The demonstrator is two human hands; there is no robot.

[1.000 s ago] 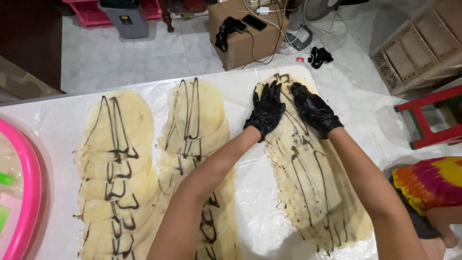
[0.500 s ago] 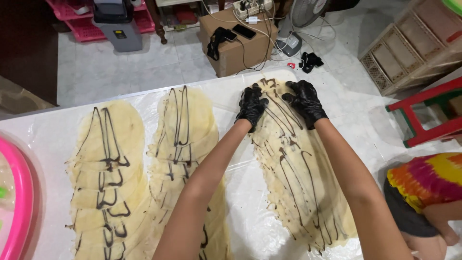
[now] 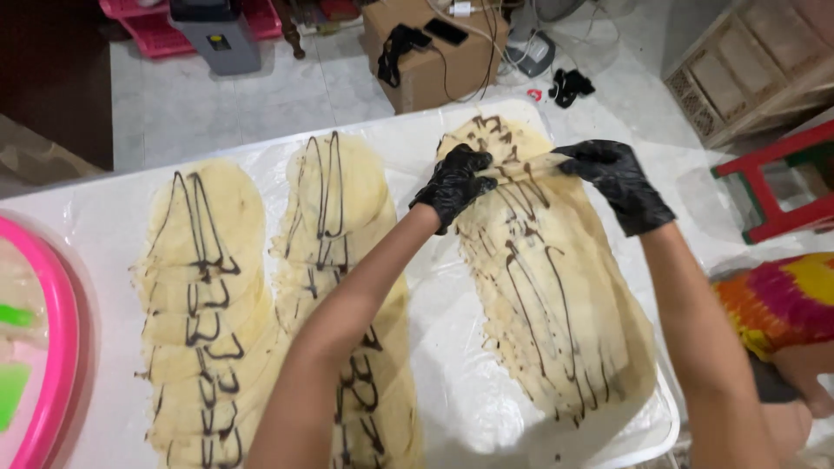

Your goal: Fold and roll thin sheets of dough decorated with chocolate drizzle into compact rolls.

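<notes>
Three long rows of overlapped pale crepes with dark chocolate drizzle lie on a white plastic-covered table (image 3: 417, 148). Both my hands wear black gloves. My left hand (image 3: 453, 184) and my right hand (image 3: 618, 181) pinch the two ends of a rolled-up crepe (image 3: 532, 165) lying across the right row (image 3: 556, 321), near its far end. The middle row (image 3: 339, 217) and the left row (image 3: 204, 287) lie flat and untouched; my left forearm crosses over the middle row.
A pink round tub (image 3: 39, 347) sits at the table's left edge. Beyond the table stand a cardboard box (image 3: 434, 61) with cables, a grey bin (image 3: 213, 35) and pink crates. A red stool (image 3: 782, 182) and a person in tie-dye clothing (image 3: 777, 304) are at right.
My hands were pressed flat on the far end of the right row; now they have drawn apart and hold a crepe rolled up from that end.
</notes>
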